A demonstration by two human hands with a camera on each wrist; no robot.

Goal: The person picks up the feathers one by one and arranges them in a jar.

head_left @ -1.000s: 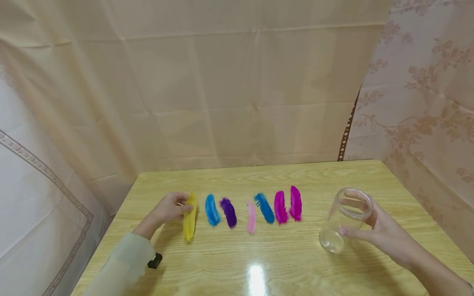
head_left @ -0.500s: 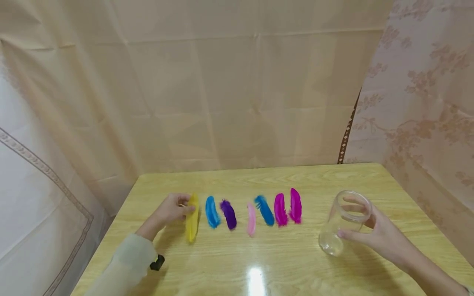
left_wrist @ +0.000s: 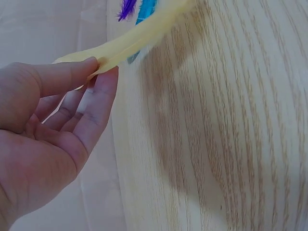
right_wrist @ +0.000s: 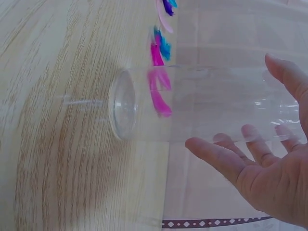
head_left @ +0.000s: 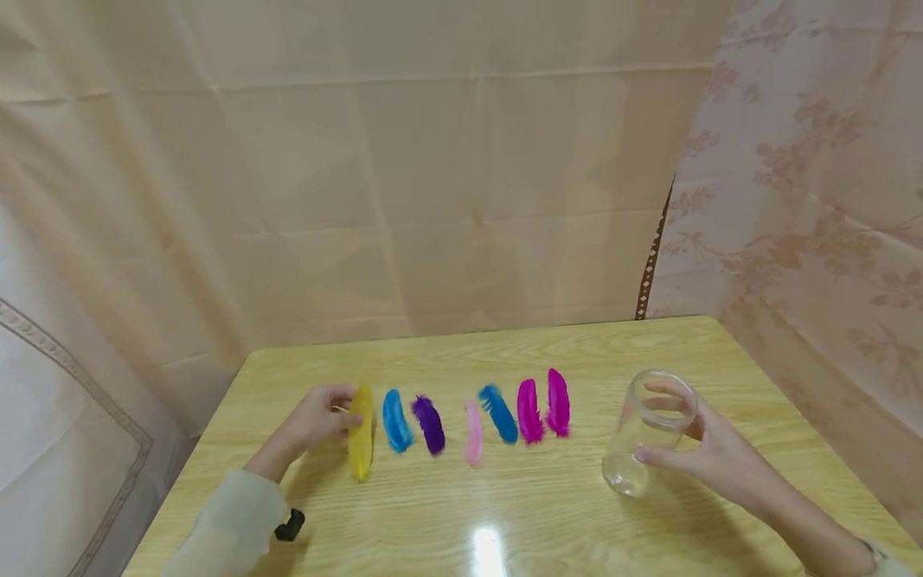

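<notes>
My left hand (head_left: 320, 415) pinches a yellow feather (head_left: 360, 449) between thumb and fingers, over the left part of the table. The left wrist view shows the pinch on the feather's pale shaft side (left_wrist: 127, 43). My right hand (head_left: 710, 457) holds a clear glass jar (head_left: 627, 449), thumb on the near side and fingers round the far side. Its mouth faces up; whether its base touches the table, I cannot tell. Just right of the yellow feather lies a light blue feather (head_left: 396, 422), then a purple feather (head_left: 429, 425).
Farther right in the row lie a pink feather (head_left: 473, 433), a darker blue feather (head_left: 499, 413) and two magenta feathers (head_left: 530, 413). They rest on a wooden table (head_left: 404, 529). Beige cloth (head_left: 433, 200) hangs behind it, with patterned cloth (head_left: 815, 224) at the right.
The yellow feather in my left hand has shifted slightly right, closer to the light blue feather. The right hand keeps its hold on the jar. The head view has turned a little to the right.
</notes>
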